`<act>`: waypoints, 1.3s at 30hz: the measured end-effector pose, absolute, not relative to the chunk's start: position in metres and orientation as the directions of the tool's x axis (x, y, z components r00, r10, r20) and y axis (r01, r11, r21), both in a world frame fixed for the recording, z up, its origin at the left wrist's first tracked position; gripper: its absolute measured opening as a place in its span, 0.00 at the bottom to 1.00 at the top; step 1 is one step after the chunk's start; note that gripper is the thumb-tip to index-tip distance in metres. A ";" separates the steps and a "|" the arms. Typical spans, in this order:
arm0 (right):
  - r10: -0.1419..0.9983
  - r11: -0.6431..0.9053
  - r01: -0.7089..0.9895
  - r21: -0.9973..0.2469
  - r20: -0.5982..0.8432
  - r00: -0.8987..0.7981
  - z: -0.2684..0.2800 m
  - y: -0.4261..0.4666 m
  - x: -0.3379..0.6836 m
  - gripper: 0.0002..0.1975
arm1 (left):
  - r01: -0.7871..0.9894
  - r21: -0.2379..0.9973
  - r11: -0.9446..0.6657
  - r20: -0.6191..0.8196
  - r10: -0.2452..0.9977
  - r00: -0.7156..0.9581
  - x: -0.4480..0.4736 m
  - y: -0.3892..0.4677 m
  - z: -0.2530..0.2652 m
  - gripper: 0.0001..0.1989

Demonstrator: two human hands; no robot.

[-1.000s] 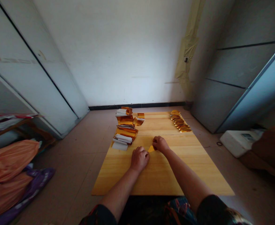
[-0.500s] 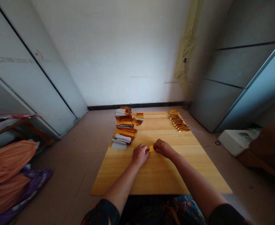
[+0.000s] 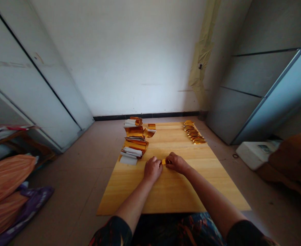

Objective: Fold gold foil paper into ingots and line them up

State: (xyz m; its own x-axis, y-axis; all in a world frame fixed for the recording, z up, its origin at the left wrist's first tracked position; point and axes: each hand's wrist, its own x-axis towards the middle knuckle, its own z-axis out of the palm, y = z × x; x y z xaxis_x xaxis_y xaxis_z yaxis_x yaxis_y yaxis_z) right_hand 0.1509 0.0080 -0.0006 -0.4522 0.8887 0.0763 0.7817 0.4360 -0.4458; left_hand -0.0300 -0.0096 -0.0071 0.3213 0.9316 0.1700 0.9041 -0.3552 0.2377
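Head camera view, looking forward and down at a pale wooden table (image 3: 176,194), with two bare hands at work near its middle. Between the fingertips, low over the middle of the table, a small gold paper (image 3: 164,162), only a short stretch of it visible. Left hand (image 3: 153,168) at the left end of that paper, fingers curled inward and grasping it; right hand (image 3: 176,162) at the other end, fingers bent and pinching it as well. Exact fold of the paper impossible to tell, too small and partly covered by the fingers. Along the left edge of the table, from its far corner toward its middle, a long uneven pile of paper sheets (image 3: 135,145), gold on one side and white or grey on the other, some curled. Just to the right of that pile, near the far edge of the table, a few loose gold pieces (image 3: 151,131). At the far right corner of the table, a neat overlapping row of folded gold papers (image 3: 193,132), shiny. Beyond the far edge of the table, a white wall (image 3: 140,61) with a strip of yellowish tape (image 3: 198,71). On the floor left of the table, orange cloth (image 3: 9,174) and a purple bag (image 3: 37,201); on the floor right of the table, a white box (image 3: 250,155).
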 end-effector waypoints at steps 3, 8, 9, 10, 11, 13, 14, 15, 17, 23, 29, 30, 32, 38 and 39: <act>0.897 0.429 0.808 -0.403 0.090 -0.432 0.000 0.007 0.148 0.06 | 0.910 0.209 -0.359 0.179 0.929 0.325 -0.028 -0.009 -0.008 0.12; 0.924 0.379 0.870 -0.315 0.075 -0.375 0.005 0.002 0.141 0.08 | 0.930 0.116 -0.348 0.173 0.930 0.326 -0.023 -0.009 -0.009 0.15; 0.931 0.363 0.884 -0.294 0.071 -0.359 0.006 0.001 0.139 0.08 | 0.934 0.100 -0.344 0.164 0.931 0.325 -0.022 -0.009 -0.009 0.16; 0.938 0.346 0.899 -0.268 0.069 -0.340 0.007 -0.001 0.137 0.09 | 0.936 0.087 -0.341 0.153 0.933 0.326 -0.021 -0.009 -0.008 0.15; 0.944 0.330 0.913 -0.238 0.070 -0.323 0.007 -0.003 0.134 0.10 | 0.937 0.080 -0.339 0.140 0.935 0.326 -0.021 -0.009 -0.008 0.15; 0.949 0.314 0.933 -0.174 0.085 -0.304 0.007 -0.006 0.128 0.11 | 0.941 0.078 -0.329 0.108 0.941 0.320 -0.019 -0.010 -0.006 0.14; 0.949 0.312 0.939 -0.144 0.093 -0.301 0.007 -0.007 0.126 0.11 | 0.944 0.084 -0.321 0.094 0.945 0.313 -0.019 -0.010 -0.004 0.13; 0.949 0.309 0.944 -0.118 0.098 -0.298 0.006 -0.008 0.124 0.11 | 0.946 0.091 -0.310 0.083 0.950 0.303 -0.018 -0.010 -0.003 0.13; 0.951 0.299 0.951 -0.080 0.103 -0.291 0.007 -0.010 0.121 0.10 | 0.954 0.107 -0.280 0.073 0.959 0.273 -0.017 -0.011 -0.001 0.12; 0.964 0.252 0.967 -0.029 0.094 -0.248 0.006 -0.010 0.132 0.10 | 0.968 0.115 -0.225 0.102 0.972 0.214 -0.014 -0.012 -0.001 0.12; 0.975 0.212 0.976 -0.041 0.080 -0.209 -0.002 -0.009 0.138 0.09 | 0.967 0.119 -0.224 0.126 0.970 0.209 -0.013 -0.011 -0.005 0.11; 0.976 0.204 0.978 -0.042 0.080 -0.201 -0.002 -0.009 0.137 0.10 | 0.968 0.117 -0.223 0.127 0.970 0.208 -0.012 -0.010 -0.005 0.11; 0.979 0.190 0.981 -0.043 0.085 -0.186 -0.003 -0.009 0.135 0.10 | 0.969 0.110 -0.222 0.131 0.969 0.208 -0.012 -0.010 -0.006 0.11; 0.981 0.174 0.984 -0.044 0.101 -0.168 -0.003 -0.010 0.135 0.10 | 0.969 0.100 -0.224 0.150 0.967 0.208 -0.012 -0.010 -0.008 0.10; 0.981 0.173 0.984 -0.044 0.103 -0.167 -0.004 -0.010 0.135 0.10 | 0.970 0.101 -0.221 0.151 0.967 0.204 -0.012 -0.009 -0.009 0.10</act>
State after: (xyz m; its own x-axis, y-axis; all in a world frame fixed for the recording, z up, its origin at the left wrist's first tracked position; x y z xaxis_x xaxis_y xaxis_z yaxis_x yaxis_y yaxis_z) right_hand 0.1350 -0.0099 -0.0040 -0.1674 0.9805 0.1028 0.9840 0.1726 -0.0442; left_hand -0.0115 -0.0094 -0.0086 0.2045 0.9671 0.1513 0.9701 -0.2209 0.1007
